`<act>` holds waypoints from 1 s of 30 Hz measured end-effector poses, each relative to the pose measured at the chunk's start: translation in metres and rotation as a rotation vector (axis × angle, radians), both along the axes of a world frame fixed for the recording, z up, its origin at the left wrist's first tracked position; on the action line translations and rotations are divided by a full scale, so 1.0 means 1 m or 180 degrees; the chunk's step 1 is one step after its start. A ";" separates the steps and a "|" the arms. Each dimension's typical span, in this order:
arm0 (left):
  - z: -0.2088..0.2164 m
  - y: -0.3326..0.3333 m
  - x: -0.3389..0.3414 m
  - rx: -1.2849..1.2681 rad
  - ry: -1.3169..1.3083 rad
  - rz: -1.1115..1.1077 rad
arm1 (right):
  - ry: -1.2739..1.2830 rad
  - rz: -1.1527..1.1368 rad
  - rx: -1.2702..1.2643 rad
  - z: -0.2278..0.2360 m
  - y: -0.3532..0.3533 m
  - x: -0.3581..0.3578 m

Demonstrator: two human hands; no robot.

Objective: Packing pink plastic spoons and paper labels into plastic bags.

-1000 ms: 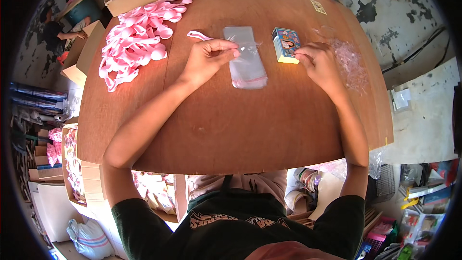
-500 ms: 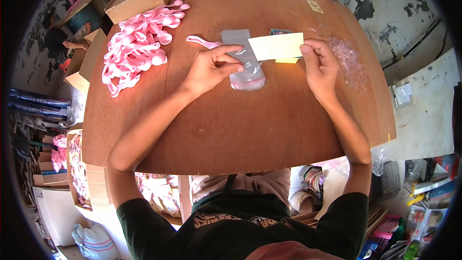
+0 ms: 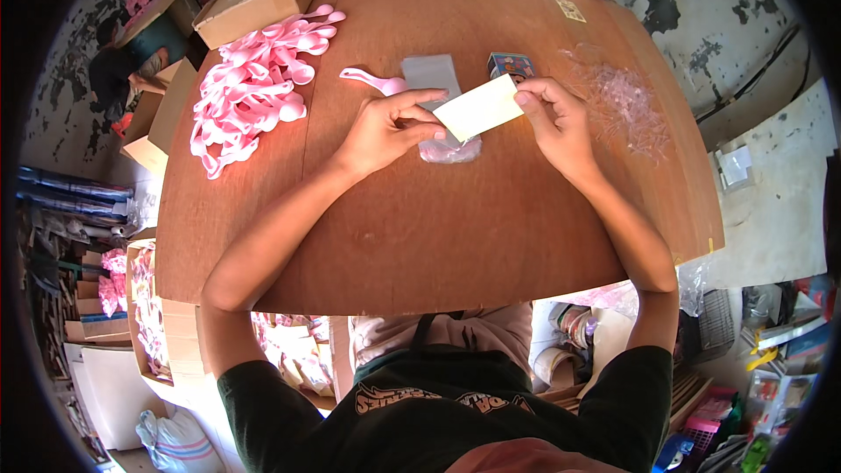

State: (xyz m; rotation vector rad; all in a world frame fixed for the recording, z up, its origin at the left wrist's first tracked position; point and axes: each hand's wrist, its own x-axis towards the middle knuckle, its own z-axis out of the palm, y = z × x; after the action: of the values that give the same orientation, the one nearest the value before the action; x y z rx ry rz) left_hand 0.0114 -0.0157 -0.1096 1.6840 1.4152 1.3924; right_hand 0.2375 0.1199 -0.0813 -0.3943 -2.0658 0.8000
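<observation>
The right hand [image 3: 561, 125] pinches a yellow card [image 3: 478, 109], slanting lengthwise down toward the left hand [image 3: 382, 131]. Those left fingers stand parted; whether they touch it, I can't tell.

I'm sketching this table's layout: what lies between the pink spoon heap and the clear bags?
A single pink spoon lies between the heap and the clear bags, beyond the left hand, in the head view.
</observation>
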 end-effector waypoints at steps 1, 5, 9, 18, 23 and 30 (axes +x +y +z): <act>-0.001 0.001 0.000 -0.0004 -0.0004 -0.0001 | 0.0037 0.0043 -0.0088 -0.002 0.000 0.000; -0.006 -0.001 0.001 0.0063 0.0019 0.0016 | 0.0110 0.0010 -0.0030 -0.006 -0.006 -0.004; -0.009 0.002 -0.001 0.0325 0.0115 0.0052 | 0.0256 -0.0289 0.0294 -0.004 -0.009 -0.005; -0.004 -0.001 -0.002 0.0089 0.0018 -0.0018 | 0.0208 -0.0109 -0.0061 -0.012 -0.005 -0.007; -0.002 0.000 0.000 0.0101 0.0082 0.0042 | 0.0227 0.0184 -0.0544 -0.008 -0.007 -0.007; -0.005 -0.001 -0.002 0.0134 -0.0067 0.0061 | 0.0058 0.0346 -0.1064 -0.013 -0.004 -0.008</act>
State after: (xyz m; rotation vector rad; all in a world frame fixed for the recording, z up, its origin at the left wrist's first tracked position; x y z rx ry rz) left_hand 0.0098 -0.0166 -0.1147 1.6812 1.4029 1.4558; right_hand 0.2291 0.1160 -0.0939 -0.4570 -1.9507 1.2168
